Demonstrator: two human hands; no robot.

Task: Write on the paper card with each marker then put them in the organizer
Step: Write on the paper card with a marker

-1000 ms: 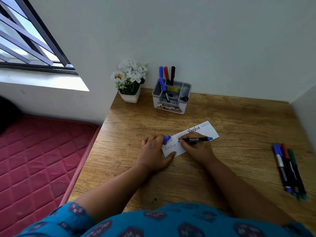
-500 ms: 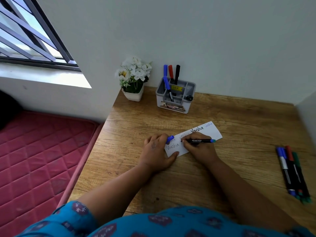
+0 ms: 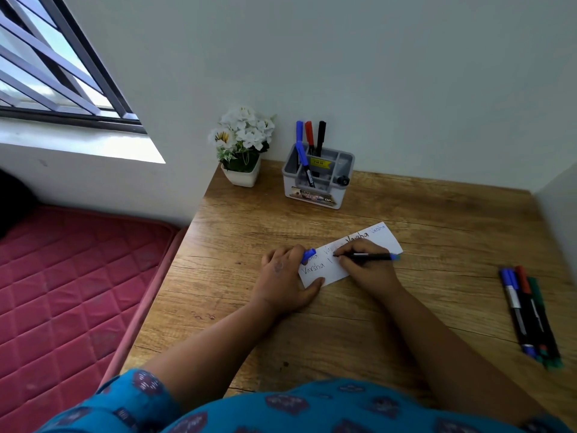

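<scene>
A white paper card (image 3: 387, 239) with several handwritten words lies on the wooden desk (image 3: 406, 307). My right hand (image 3: 365, 267) grips a black marker with a blue end (image 3: 371, 256), its tip touching the card. My left hand (image 3: 284, 276) presses the card's left end, thumb on the paper, and holds a blue cap (image 3: 309, 254) between its fingers. The grey organizer (image 3: 318, 178) stands at the back with several markers in it. Several more markers (image 3: 527, 314) lie side by side at the right.
A white pot of white flowers (image 3: 242, 151) stands left of the organizer against the wall. The desk's left edge drops to a red quilted mattress (image 3: 62, 292). A side wall bounds the desk on the right.
The marker's tip has shifted a little on the card and a new short stroke shows after the lower word. My left hand keeps its place. The camera view has drifted slightly.
</scene>
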